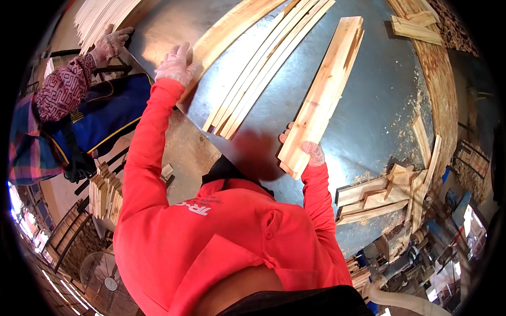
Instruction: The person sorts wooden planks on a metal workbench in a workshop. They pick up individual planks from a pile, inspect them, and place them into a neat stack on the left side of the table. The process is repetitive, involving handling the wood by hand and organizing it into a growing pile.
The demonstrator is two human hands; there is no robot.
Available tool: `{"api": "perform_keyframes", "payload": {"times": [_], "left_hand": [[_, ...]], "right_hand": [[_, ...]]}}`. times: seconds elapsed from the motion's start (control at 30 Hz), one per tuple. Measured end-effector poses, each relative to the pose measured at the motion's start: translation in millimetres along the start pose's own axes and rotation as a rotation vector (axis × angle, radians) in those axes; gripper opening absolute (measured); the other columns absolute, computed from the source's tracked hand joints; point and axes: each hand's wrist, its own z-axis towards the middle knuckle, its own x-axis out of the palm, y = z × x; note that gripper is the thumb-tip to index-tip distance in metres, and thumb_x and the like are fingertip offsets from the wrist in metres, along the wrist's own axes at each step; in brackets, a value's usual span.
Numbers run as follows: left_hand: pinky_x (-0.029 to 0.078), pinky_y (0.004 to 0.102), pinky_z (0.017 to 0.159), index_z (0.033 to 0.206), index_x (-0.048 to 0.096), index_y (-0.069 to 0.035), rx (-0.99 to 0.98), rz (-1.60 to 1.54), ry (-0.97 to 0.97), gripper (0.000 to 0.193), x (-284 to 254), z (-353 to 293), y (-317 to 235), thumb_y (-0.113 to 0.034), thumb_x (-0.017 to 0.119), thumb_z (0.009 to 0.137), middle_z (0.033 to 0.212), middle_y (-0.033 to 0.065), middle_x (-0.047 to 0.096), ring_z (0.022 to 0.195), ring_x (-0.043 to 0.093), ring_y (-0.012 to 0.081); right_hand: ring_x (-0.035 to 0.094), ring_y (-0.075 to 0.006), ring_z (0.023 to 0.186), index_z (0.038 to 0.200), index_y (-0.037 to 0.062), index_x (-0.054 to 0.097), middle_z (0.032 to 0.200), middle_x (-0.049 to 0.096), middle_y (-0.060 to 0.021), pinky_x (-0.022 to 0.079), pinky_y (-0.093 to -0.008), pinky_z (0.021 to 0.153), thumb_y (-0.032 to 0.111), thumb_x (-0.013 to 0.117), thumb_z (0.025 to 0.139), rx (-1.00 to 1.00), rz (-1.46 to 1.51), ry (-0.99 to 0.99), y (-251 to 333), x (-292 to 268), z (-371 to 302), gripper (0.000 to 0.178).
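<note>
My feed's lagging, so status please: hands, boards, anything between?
Right hand gripping near end of stacked boards. Left hand at edge of wide board. Thin strips lying between.

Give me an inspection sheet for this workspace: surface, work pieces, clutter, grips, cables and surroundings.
Surface: shiny metal table, with sawdust scattered toward its right side.
Job's things: held boards, stacked; slim strips and a wide board lie to their left.
Clutter: jumbled wood offcuts at the table's lower right.
Grips: right grip closed on the near end of the held boards; left grip, fingers extended, at the wide board's left edge, contact unclear.
Cables: nothing seen.
Surroundings: co-worker's hand near stacked wood, upper left; fan, lower left; pale hose, lower right.
</note>
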Motion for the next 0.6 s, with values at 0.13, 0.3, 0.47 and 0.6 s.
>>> {"api": "perform_keyframes", "payload": {"times": [0.13,0.3,0.47,0.6], "left_hand": [[0.046,0.0355,0.096,0.132,0.05,0.0,0.192,-0.566,0.346,0.07,36,-7,-35,-0.049,0.065,0.085,0.117,0.0229,0.062,0.109,0.06,0.0299],[0.049,0.0321,0.08,0.116,0.062,0.0,0.162,-0.682,0.681,0.053,49,17,11,-0.044,0.064,0.087,0.096,0.009,0.067,0.09,0.061,0.0174],[0.046,0.0259,0.073,0.103,0.067,0.001,-0.064,-0.806,0.424,0.041,14,5,47,-0.036,0.064,0.088,0.085,0.0011,0.064,0.079,0.056,0.0099],[0.047,0.025,0.074,0.107,0.064,0.003,0.032,-0.845,0.312,0.028,-59,-60,-64,-0.021,0.059,0.093,0.09,0.0015,0.065,0.082,0.057,0.0078]], "right_hand": [[0.058,-0.0278,0.098,0.128,0.001,0.047,0.111,0.056,-0.011,0.05,-0.0427,0.091,0.02,0.082,0.059,0.055,0.033,0.004,1,-14,-3,0.079],[0.061,-0.0302,0.095,0.125,0.0,0.05,0.104,0.059,-0.0119,0.055,-0.0408,0.083,0.025,0.083,0.058,0.056,-0.005,0.032,4,-6,-6,0.079],[0.062,-0.0311,0.094,0.124,-0.0005,0.05,0.103,0.059,-0.0126,0.056,-0.0406,0.081,0.029,0.084,0.057,-0.022,0.128,0.046,-1,-9,-10,0.081],[0.06,-0.0312,0.093,0.124,-0.0019,0.049,0.102,0.058,-0.0131,0.057,-0.0416,0.081,0.032,0.084,0.057,-0.073,0.128,0.044,12,-10,-27,0.083]]}}
